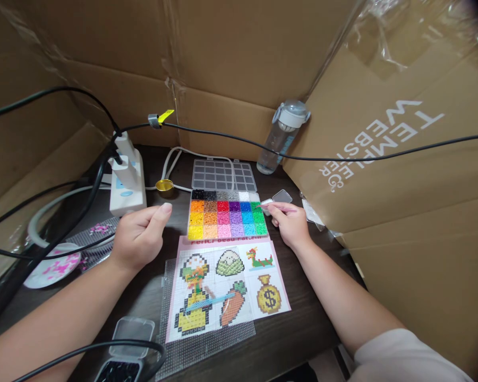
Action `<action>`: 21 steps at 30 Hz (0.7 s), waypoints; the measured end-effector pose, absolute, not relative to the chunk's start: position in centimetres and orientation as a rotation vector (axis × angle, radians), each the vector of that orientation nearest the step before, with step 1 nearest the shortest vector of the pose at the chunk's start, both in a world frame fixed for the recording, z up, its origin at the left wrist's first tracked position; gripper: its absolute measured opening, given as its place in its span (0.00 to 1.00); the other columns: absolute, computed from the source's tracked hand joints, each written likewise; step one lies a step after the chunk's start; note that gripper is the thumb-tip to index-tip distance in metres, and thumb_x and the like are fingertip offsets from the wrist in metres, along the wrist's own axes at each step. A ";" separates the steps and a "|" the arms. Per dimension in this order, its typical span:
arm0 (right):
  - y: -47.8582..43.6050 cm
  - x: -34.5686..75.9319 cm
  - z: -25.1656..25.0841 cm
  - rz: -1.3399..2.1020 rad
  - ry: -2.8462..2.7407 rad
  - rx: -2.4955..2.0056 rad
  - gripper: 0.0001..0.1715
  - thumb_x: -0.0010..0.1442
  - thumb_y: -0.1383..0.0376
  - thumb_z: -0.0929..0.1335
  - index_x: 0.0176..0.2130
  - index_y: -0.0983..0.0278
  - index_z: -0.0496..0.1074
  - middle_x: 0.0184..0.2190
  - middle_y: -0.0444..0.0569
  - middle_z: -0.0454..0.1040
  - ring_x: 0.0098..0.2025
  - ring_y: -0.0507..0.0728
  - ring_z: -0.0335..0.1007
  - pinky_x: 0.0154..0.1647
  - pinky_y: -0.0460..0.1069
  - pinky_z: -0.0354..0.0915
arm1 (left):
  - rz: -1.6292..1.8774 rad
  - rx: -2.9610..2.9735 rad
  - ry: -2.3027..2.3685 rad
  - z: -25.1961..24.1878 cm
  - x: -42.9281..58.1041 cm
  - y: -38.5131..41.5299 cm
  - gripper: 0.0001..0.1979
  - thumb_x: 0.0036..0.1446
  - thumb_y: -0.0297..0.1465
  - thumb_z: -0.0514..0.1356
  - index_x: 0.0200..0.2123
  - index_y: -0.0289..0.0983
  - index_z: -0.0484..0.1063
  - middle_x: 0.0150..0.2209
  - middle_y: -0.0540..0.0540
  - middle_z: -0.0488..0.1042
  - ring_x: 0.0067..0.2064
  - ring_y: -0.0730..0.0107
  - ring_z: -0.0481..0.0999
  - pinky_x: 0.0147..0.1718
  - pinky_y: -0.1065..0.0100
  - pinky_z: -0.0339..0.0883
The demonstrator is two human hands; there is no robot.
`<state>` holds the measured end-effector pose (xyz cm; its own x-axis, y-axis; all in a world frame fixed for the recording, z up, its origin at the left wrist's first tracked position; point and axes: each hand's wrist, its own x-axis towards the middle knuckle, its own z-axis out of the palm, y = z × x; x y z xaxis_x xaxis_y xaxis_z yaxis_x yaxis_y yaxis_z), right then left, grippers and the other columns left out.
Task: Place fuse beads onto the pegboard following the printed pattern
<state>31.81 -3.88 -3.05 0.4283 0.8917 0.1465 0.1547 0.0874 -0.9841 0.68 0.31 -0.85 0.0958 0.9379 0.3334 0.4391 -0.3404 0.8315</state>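
My right hand (289, 223) pinches a pair of pink tweezers (283, 208). Their tips reach the dark green compartment at the right side of the bead box (229, 218), whose compartments hold small beads sorted by colour. Left of the box, my left hand (140, 236) is a loose fist with the thumb on top, and nothing shows in it. In front of the box lies a pattern sheet (281, 254) with pixel pictures, among them a dragon, a carrot and a money bag. A clear pegboard (207, 350) overlaps the sheet, with green, orange and blue beads on it.
A white power strip (127, 183) and black cables (223, 136) stand at left and cross the view. A water bottle (282, 135) is at the back. A white dish (53, 268) holds pink beads. A small plastic case (121, 366) sits in front. Cardboard walls surround the table.
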 end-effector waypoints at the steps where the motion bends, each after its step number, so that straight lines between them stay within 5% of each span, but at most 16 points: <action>1: -3.9 31.8 -3.1 0.723 -1.007 -1.388 0.12 0.50 0.58 0.74 0.32 0.64 0.81 0.26 0.50 0.79 0.18 0.47 0.56 0.18 0.46 0.54 | 1.198 1.837 1.349 -0.9 0.7 0.3 0.24 0.59 0.40 0.53 0.15 0.38 0.50 0.17 0.53 0.49 0.20 0.77 0.52 0.20 0.68 0.47; 21: -4.0 31.9 -2.9 0.741 -1.001 -1.331 0.13 0.51 0.58 0.73 0.33 0.65 0.81 0.31 0.52 0.81 0.19 0.47 0.56 0.19 0.46 0.54 | 1.173 1.814 1.366 -1.1 0.3 0.4 0.24 0.59 0.41 0.52 0.16 0.38 0.50 0.17 0.53 0.50 0.20 0.76 0.52 0.20 0.68 0.48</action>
